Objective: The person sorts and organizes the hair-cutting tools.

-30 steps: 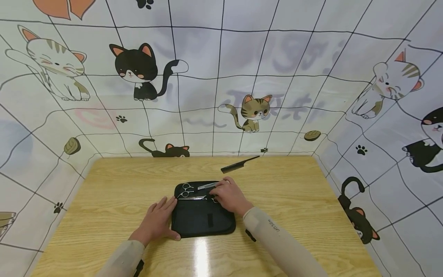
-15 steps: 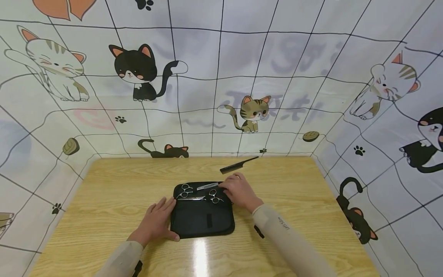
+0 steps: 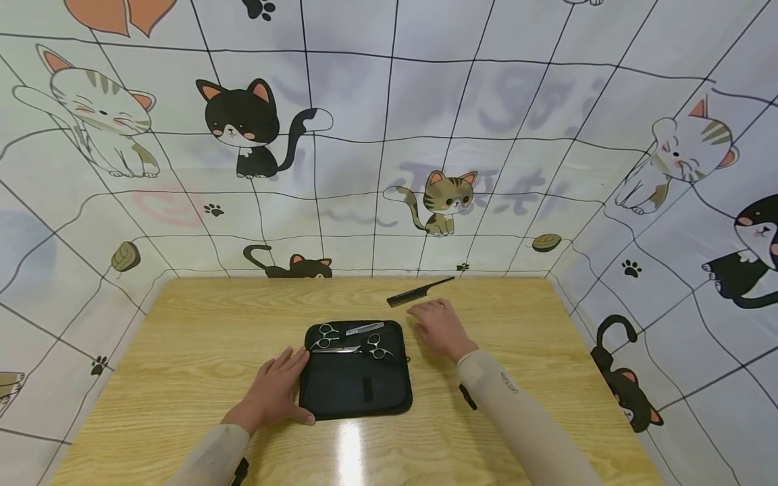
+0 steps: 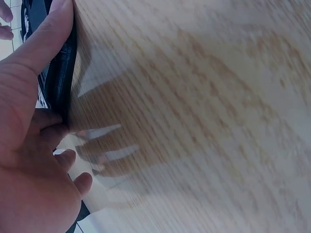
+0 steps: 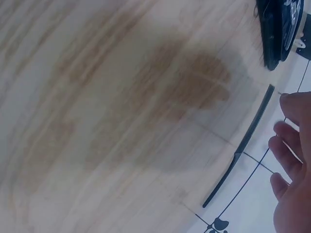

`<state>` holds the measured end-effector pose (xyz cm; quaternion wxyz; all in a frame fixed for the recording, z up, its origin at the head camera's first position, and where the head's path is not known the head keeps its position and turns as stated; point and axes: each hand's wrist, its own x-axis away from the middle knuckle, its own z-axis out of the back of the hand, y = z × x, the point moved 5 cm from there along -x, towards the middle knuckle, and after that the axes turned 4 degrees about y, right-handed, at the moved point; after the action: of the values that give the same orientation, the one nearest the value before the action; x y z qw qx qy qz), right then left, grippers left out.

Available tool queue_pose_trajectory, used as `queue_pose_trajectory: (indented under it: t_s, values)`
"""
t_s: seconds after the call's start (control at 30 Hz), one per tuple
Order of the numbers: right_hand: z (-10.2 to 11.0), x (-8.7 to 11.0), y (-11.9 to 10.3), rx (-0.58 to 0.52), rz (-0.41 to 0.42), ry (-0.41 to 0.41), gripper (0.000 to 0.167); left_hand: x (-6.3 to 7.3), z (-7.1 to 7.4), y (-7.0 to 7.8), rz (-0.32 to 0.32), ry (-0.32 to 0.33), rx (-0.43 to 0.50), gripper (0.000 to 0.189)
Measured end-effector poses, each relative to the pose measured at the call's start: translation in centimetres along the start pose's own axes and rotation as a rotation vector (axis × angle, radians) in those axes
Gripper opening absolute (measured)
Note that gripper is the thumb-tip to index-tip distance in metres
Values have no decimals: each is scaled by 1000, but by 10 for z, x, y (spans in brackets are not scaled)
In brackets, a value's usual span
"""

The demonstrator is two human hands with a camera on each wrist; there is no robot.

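A black zip case (image 3: 340,388) lies open and flat on the wooden table. Two pairs of silver haircutting scissors (image 3: 379,352) sit in its far half, their finger rings at opposite ends. My left hand (image 3: 276,388) rests with extended fingers along the case's left edge; the left wrist view shows the thumb (image 4: 51,34) against the case's side. To the right of the case, my right hand (image 3: 442,329) hovers with loosely bent fingers and nothing in them. Just beyond its fingertips lies a black tail comb (image 3: 408,295), also visible in the right wrist view beside the right hand (image 5: 296,150).
The light wooden table (image 3: 200,324) ends at a white cloth backdrop (image 3: 352,169) with printed cats and grid lines. The cloth also stands along the left and right sides.
My right hand has let go of the scissors at the case's upper right and moved right and away, toward the comb. The left hand has stayed on the case's edge.
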<state>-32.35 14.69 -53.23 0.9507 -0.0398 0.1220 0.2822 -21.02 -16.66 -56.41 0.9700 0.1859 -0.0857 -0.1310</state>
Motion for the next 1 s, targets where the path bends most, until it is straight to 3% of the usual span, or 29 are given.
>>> queue_pose_trajectory:
  t_s: [0.23, 0.5, 0.87, 1.0]
  values:
    - [-10, -7, 10, 39, -79, -76, 42, 1, 3, 1, 4, -16, 13, 125]
    - [-29, -15, 15, -4, -132, -189, 56, 0, 3, -2, 31, -74, 53, 123]
    - [-31, -27, 10, 35, -141, -197, 55, 4, 11, -8, 21, -56, 43, 102]
    - [-37, -30, 8, 28, -165, -241, 56, 6, 14, -10, 29, -43, 57, 90]
